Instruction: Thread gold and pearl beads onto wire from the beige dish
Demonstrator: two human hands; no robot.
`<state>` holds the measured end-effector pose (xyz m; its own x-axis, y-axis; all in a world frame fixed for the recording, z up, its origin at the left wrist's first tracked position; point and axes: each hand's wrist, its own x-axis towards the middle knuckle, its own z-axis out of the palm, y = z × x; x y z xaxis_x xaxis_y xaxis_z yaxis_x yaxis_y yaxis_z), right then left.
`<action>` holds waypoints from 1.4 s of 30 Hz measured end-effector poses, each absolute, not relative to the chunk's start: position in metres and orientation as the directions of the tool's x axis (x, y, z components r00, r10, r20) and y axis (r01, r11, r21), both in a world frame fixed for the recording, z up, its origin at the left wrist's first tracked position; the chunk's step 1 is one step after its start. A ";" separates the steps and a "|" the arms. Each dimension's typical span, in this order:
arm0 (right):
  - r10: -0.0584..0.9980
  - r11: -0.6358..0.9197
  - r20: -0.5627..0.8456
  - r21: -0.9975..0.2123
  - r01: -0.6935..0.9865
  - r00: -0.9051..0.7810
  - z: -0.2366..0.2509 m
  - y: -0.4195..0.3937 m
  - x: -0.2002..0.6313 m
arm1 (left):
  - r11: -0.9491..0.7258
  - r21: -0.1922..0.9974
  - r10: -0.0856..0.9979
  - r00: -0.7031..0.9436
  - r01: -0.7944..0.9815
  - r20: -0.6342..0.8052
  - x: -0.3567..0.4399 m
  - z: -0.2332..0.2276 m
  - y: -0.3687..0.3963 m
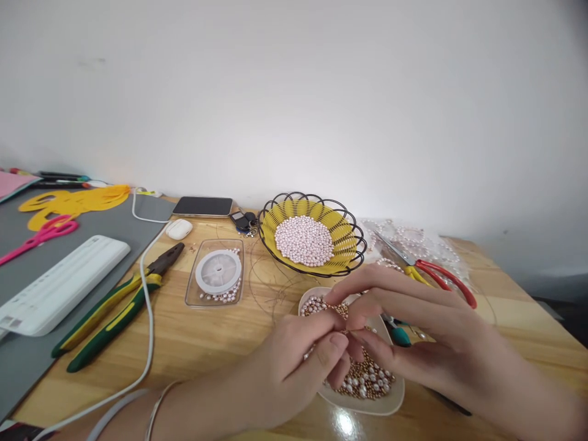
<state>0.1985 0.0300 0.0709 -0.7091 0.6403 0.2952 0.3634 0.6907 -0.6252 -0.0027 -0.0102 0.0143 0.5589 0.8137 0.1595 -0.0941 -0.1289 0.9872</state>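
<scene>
My left hand and my right hand meet fingertip to fingertip over a pale tray. Left thumb and forefinger are pinched together. The right thumb and fingers also close to a pinch at the same spot, with a trace of gold between them. Whatever they grip is too small and too covered to name. Below them, the tray holds pearl beads in pinkish white and tiny gold beads; my fingers hide its middle.
Behind the tray stands a yellow basket of pink beads. Leftward are a clear box with a spool, pliers, a white cable, a phone and a power strip. Red-handled scissors lie right.
</scene>
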 end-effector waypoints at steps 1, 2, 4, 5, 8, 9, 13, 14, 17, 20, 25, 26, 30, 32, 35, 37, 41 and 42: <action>0.643 0.695 0.310 -0.621 0.363 -0.701 0.070 0.029 0.198 | -0.125 0.990 0.820 0.555 -0.070 0.143 -0.003 0.015 -0.011; 0.646 0.696 0.319 -0.620 0.363 -0.693 0.069 0.029 0.197 | -0.120 0.991 0.826 0.549 -0.051 0.128 -0.004 0.015 -0.011; 0.653 0.692 0.321 -0.621 0.368 -0.686 0.069 0.027 0.196 | -0.099 0.994 0.841 0.531 -0.037 0.103 -0.005 0.016 -0.012; 0.656 0.688 0.317 -0.624 0.370 -0.685 0.069 0.026 0.196 | -0.085 0.996 0.848 0.522 -0.038 0.092 -0.005 0.016 -0.012; 0.672 0.671 0.309 -0.639 0.376 -0.673 0.071 0.025 0.196 | -0.051 0.997 0.858 0.508 -0.056 0.072 -0.006 0.016 -0.013; 0.674 0.670 0.311 -0.640 0.377 -0.670 0.072 0.025 0.196 | -0.044 0.998 0.858 0.509 -0.055 0.066 -0.006 0.015 -0.013; 0.661 0.696 0.316 -0.596 0.399 -0.681 0.072 0.027 0.196 | -0.043 0.998 0.858 0.511 -0.041 0.058 -0.006 0.014 -0.013; 0.652 0.707 0.318 -0.582 0.401 -0.688 0.071 0.027 0.196 | -0.040 0.998 0.859 0.510 -0.039 0.054 -0.006 0.013 -0.013; 0.635 0.732 0.331 -0.548 0.406 -0.698 0.067 0.025 0.196 | -0.043 0.998 0.864 0.501 -0.037 0.055 -0.005 0.013 -0.013; 0.614 0.763 0.381 -0.509 0.398 -0.691 0.064 0.023 0.195 | -0.040 0.998 0.867 0.494 -0.054 0.061 -0.004 0.011 -0.014; 0.590 0.792 0.419 -0.468 0.392 -0.690 0.066 0.023 0.193 | -0.065 0.991 0.842 0.526 -0.121 0.119 -0.002 0.014 -0.011; 0.584 0.797 0.426 -0.462 0.389 -0.691 0.066 0.024 0.192 | -0.084 0.988 0.838 0.527 -0.130 0.141 -0.001 0.016 -0.010; 0.574 0.810 0.466 -0.442 0.385 -0.673 0.067 0.025 0.190 | -0.100 0.975 0.835 0.516 -0.200 0.191 0.000 0.020 -0.007; 0.568 0.815 0.462 -0.429 0.389 -0.681 0.065 0.024 0.190 | -0.096 0.977 0.823 0.537 -0.193 0.187 -0.001 0.020 -0.007; 0.556 0.827 0.464 -0.394 0.401 -0.690 0.062 0.022 0.190 | -0.138 0.987 0.821 0.548 -0.079 0.159 -0.002 0.018 -0.007; 0.557 0.828 0.479 -0.384 0.409 -0.679 0.061 0.020 0.190 | -0.172 0.985 0.821 0.551 -0.015 0.152 -0.003 0.017 -0.007; 0.574 0.819 0.527 -0.385 0.425 -0.627 0.060 0.014 0.184 | -0.231 0.970 0.823 0.547 0.074 0.154 -0.005 0.015 -0.009; 0.570 0.821 0.544 -0.378 0.427 -0.616 0.059 0.013 0.182 | -0.233 0.968 0.827 0.543 0.091 0.147 -0.005 0.014 -0.009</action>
<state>0.1822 0.0134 0.0592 -0.6156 0.5702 0.5440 0.4268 0.8215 -0.3782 -0.0046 -0.0086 0.0144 0.5427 0.8269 0.1474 0.0915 -0.2326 0.9683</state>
